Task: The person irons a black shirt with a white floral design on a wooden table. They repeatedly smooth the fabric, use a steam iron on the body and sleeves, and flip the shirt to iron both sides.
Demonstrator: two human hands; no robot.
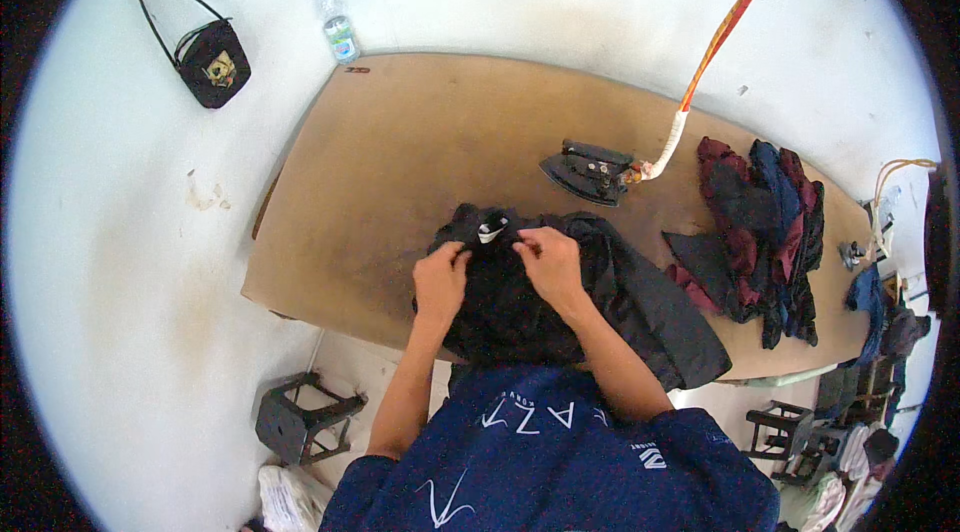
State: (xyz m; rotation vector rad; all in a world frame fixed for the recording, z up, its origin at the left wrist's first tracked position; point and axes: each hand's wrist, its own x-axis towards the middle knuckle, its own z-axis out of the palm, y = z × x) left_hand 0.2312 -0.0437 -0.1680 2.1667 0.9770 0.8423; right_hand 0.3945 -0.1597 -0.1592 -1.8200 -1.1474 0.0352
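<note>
A black garment (510,307) lies bunched at the near edge of the brown-topped table (390,157), and part of it spreads to the right. Near its upper edge shows a small white label (492,231). My left hand (441,278) pinches the cloth to the left of that label. To the label's right, my right hand (551,266) has its thumb and fingers closed on the same cloth. Beyond the garment, an electric iron (589,172) rests on the table, its white-wrapped cord (670,142) rising to the upper right.
Dark, maroon and navy garments (757,239) are heaped on the table's right side. A plastic bottle (339,29) stands at the far left corner. A black bag (215,65) hangs on the wall. Black stools (304,416) stand below the table, left and right.
</note>
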